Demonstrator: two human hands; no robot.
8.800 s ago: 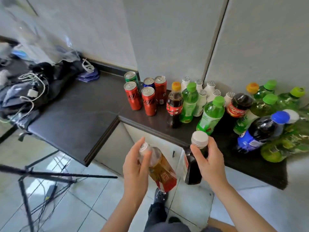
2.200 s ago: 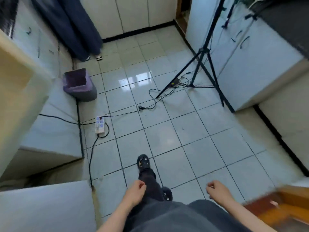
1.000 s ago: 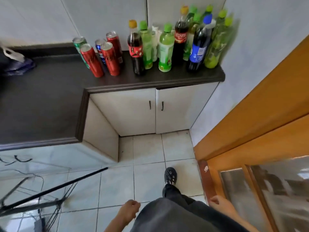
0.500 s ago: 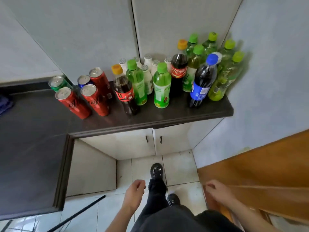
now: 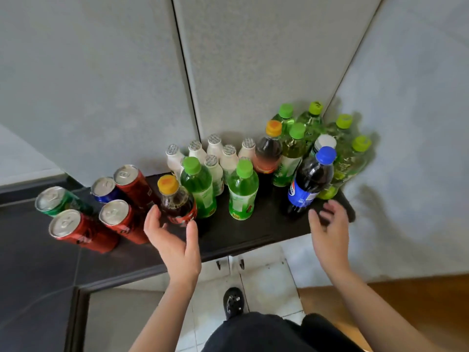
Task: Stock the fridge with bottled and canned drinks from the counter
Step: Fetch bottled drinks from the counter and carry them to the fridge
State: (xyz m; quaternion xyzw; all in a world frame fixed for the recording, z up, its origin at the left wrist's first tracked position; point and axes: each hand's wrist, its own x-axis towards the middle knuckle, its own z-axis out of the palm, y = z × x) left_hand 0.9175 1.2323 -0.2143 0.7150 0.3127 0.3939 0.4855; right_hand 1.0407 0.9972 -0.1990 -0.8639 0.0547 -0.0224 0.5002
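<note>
Open and empty above the bench [image 5: 241,232], the left hand [image 5: 172,240] and right hand [image 5: 330,229] reach for the orange-capped bottle [image 5: 175,201] and blue-capped bottle [image 5: 309,184], probably fridge-bound.

Over the dark worktop [image 5: 253,231], the left grip [image 5: 175,241], fingers spread, flanks an orange-capped dark bottle [image 5: 175,203] at its 12 o'clock. The right grip [image 5: 330,231], fingers loose and blurred, hovers near a blue-capped cola bottle [image 5: 308,184] at its 11 o'clock.
</note>
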